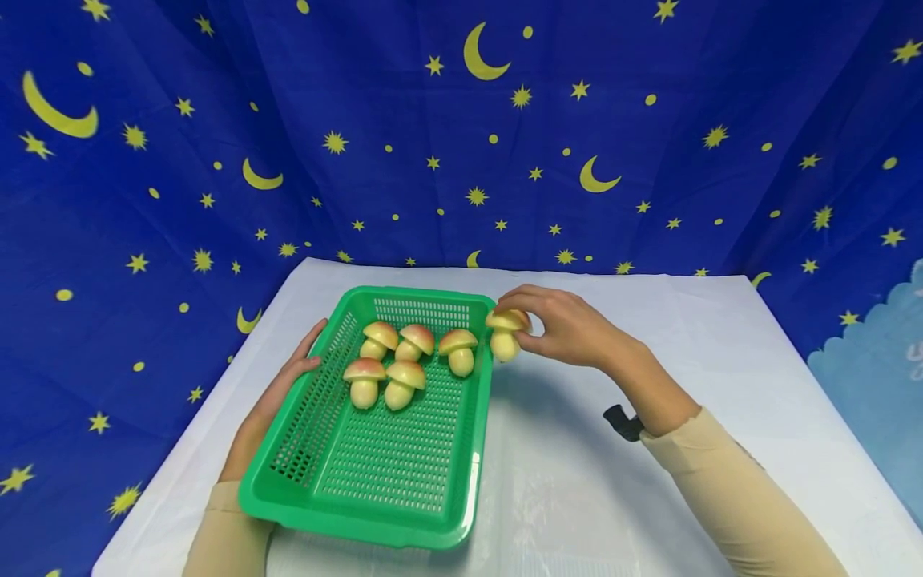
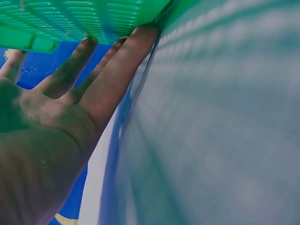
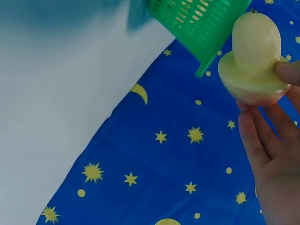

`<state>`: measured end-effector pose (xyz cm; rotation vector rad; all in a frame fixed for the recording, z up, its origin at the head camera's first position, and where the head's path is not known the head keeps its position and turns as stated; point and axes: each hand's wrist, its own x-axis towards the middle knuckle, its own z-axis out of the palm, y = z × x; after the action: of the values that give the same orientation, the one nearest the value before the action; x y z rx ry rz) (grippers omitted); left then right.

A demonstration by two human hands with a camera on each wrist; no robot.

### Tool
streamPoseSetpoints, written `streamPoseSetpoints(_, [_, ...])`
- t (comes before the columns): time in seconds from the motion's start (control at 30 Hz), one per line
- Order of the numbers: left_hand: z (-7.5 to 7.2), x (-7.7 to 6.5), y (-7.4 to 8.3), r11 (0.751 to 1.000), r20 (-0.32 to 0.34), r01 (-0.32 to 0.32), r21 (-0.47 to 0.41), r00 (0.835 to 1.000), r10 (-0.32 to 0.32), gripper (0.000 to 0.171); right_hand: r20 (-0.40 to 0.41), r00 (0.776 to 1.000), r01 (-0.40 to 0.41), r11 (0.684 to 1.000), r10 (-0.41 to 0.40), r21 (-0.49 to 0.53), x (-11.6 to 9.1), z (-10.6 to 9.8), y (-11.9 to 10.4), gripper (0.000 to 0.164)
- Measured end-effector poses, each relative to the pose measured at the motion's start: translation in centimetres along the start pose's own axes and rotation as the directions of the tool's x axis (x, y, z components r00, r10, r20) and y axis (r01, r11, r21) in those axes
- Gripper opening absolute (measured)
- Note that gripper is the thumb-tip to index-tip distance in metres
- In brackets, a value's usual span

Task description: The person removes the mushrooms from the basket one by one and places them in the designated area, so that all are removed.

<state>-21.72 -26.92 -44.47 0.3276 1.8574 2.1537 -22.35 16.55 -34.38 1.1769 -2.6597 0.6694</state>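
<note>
1. pinching a toy mushroom [image 1: 505,340] between thumb and fingers of the right hand [image 1: 566,327], cap up and stem down in the head view, just beyond the right rim of a green basket [image 1: 360,525], near its far corner.
2. resting the left hand [image 1: 274,394] against the basket's left side, fingers spread, nearly straight and touching the perforated plastic.
3. counting five more mushrooms [image 1: 415,338] inside the basket, toward its far end: four bunched on the left, one apart near the right wall.
4. wearing beige sleeves [image 1: 728,481] on both arms.
5. working over a white surface [image 1: 555,497], before a blue cloth [image 1: 404,96] with yellow moons and stars.
</note>
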Motion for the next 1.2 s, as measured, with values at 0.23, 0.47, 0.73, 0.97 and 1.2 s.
streamPoseSetpoints(0.23, [0.1, -0.1, 0.1, 1.0, -0.002, 0.015, -0.002, 1.0, -0.015, 0.07, 0.001, 1.0, -0.016, 1.0, 0.016, 0.004, -0.6, 0.0, 0.5, 0.034])
streamPoseSetpoints(0.47, [-0.1, 0.1, -0.2, 1.0, 0.002, -0.012, 0.013, 1.0, 0.012, 0.071, 0.019, 0.999, -0.04, 0.999, 0.039, 0.008, -1.1, 0.3, 1.3, 0.034])
streamPoseSetpoints(0.73, [-0.1, 0.3, -0.2, 1.0, -0.001, -0.029, 0.005, 1.0, 0.029, 0.072, 0.042, 0.996, -0.078, 0.997, 0.077, 0.005, -1.9, 0.8, 2.5, 0.035])
streamPoseSetpoints(0.97, [-0.1, 0.1, 0.0, 1.0, -0.011, 0.013, -0.001, 1.0, -0.013, 0.071, 0.084, 0.988, -0.125, 0.992, 0.126, -0.015, -2.5, 1.2, 3.3, 0.035])
streamPoseSetpoints(1.2, [0.0, -0.1, 0.1, 1.0, -0.006, 0.026, -0.004, 1.0, -0.026, 0.07, 0.118, 0.979, -0.163, 0.986, 0.166, -0.035, -3.0, 1.9, 4.2, 0.034])
